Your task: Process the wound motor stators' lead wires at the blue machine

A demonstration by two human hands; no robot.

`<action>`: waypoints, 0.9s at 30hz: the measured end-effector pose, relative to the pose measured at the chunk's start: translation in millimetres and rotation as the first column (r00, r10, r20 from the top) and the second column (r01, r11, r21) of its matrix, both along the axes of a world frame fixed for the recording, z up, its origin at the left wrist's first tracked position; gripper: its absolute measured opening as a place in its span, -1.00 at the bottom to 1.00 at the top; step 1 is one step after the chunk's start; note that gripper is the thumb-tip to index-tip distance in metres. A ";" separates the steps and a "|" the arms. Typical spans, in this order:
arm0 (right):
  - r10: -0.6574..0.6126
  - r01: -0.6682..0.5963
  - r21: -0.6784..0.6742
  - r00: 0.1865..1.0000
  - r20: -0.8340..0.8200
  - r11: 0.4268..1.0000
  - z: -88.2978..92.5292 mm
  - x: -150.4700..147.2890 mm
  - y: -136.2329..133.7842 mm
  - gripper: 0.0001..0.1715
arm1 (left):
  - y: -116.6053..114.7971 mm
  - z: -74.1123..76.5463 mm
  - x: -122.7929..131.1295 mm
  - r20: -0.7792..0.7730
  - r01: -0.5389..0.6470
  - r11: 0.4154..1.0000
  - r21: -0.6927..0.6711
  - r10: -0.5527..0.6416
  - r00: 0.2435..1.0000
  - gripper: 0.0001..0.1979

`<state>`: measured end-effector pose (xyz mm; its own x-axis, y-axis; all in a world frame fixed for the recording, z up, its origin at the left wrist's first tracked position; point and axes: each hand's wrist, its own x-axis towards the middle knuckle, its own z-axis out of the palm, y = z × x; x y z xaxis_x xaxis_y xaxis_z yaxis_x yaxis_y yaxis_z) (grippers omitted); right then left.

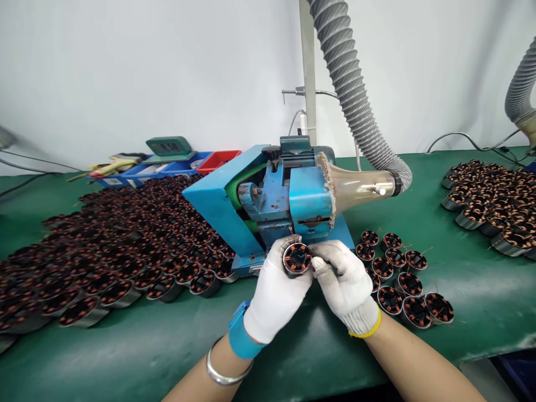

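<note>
Both my hands wear white knit gloves. My left hand [274,293] is wrapped round a small round stator [297,258] with copper windings, held up just in front of the blue machine [268,204]. My right hand [345,282] pinches at the stator's right edge, fingers closed on it. A thin copper wire rises from the stator toward the machine's slot. A blue wrist strap and a metal bangle sit on my left wrist.
A large spread of stators [113,257] covers the green mat [125,352] at left. A small group of stators [397,279] lies right of my hands, another pile [494,206] far right. A grey extraction hose [355,95] feeds a funnel. Blue and red bins [167,164] stand behind.
</note>
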<state>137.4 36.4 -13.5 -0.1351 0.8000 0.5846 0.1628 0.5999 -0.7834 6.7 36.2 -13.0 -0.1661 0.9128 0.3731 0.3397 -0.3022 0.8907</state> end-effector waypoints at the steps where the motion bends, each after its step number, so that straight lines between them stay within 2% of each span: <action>1: -0.017 0.017 -0.017 1.000 -0.011 1.000 0.1 0.9 0.5 -0.80 | -1.0 1.1 1.1 -0.024 -0.013 1.000 -0.010 0.013 1.000 -0.63; 4: -0.102 0.059 -0.234 0.980 -0.173 0.970 -2.2 3.4 5.9 -0.77 | -4.0 1.1 5.4 -0.063 -0.078 0.997 -0.018 0.077 0.995 -0.65; 7: -0.250 0.033 -0.469 0.878 -0.408 0.883 -6.6 3.6 14.1 -0.66 | -5.3 -5.2 6.5 -0.075 -0.126 0.992 0.019 0.127 0.989 -0.59; 9: -0.266 -0.013 -0.536 0.857 -0.441 0.844 -7.3 1.0 16.4 -0.65 | -5.3 -10.6 4.8 -0.077 -0.107 0.994 0.038 0.110 0.991 -0.51; 12: -0.159 -0.078 -0.544 0.913 -0.376 0.836 -2.8 -5.2 12.1 -0.70 | -5.8 -14.2 2.0 -0.108 0.004 0.999 0.049 0.001 0.994 -0.44; 14: -0.121 -0.082 -0.514 0.929 -0.349 0.854 1.6 -6.9 8.0 -0.75 | -7.0 -12.3 2.3 -0.140 0.037 0.997 0.060 -0.029 0.990 -0.51; 17: -0.183 -0.036 -0.508 0.909 -0.375 0.861 4.5 -1.5 8.4 -0.73 | -8.8 -6.2 6.4 -0.133 -0.037 0.998 0.049 0.043 0.990 -0.61; 21: -0.336 0.006 -0.543 0.791 -0.511 0.840 0.7 6.4 15.4 -0.67 | -8.6 -2.3 11.7 -0.090 -0.146 0.988 -0.039 0.142 0.986 -0.58; 22: -0.335 -0.001 -0.560 0.800 -0.498 0.828 -0.4 5.4 15.2 -0.65 | -8.0 -2.8 12.2 -0.064 -0.142 0.988 -0.060 0.138 0.988 -0.57; 24: -0.248 -0.052 -0.585 0.873 -0.421 0.810 -2.1 -0.3 11.1 -0.59 | -6.8 -5.4 12.0 0.027 -0.072 0.994 -0.086 0.074 0.997 -0.53; 27: -0.079 -0.095 -0.547 0.955 -0.286 0.831 -4.1 -11.3 1.5 -0.42 | -5.1 -10.5 10.3 0.136 0.071 0.994 -0.085 -0.060 0.989 -0.50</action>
<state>126.2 38.0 -17.5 -0.0413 0.9973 0.0605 -0.1215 0.0551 -0.9911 16.9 31.1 -23.5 -0.1474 0.9521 0.2680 0.1987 -0.2369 0.9510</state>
